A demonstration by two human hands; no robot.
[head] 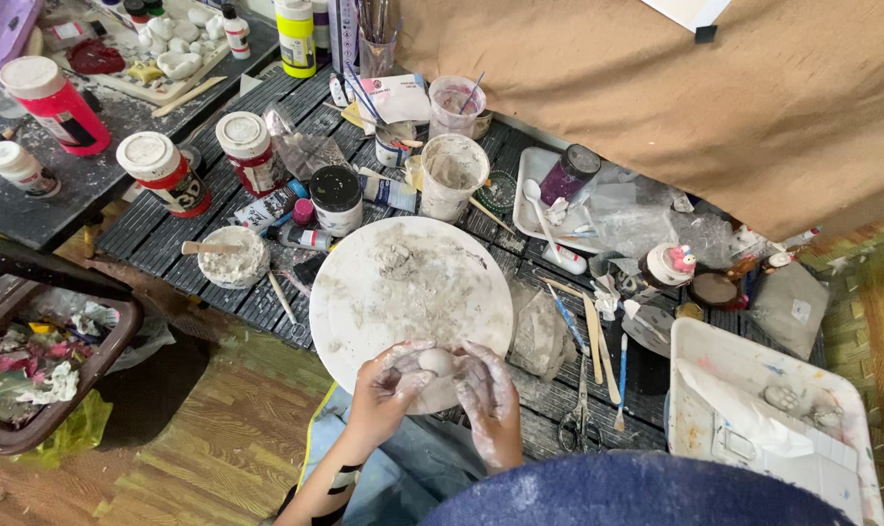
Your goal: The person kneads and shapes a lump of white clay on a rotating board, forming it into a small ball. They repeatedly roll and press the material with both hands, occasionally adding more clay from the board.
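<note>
— Two hands on it?
— Yes. The clay ball sits between left hand and right hand, fingers curled around it, over the round board on the desk.

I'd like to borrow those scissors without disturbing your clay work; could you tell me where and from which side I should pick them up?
Take the scissors by the looped handles at their near end, coming from the near table edge, right of the right hand. The blades point away, between the wooden tools and the blue-handled brush.
</note>
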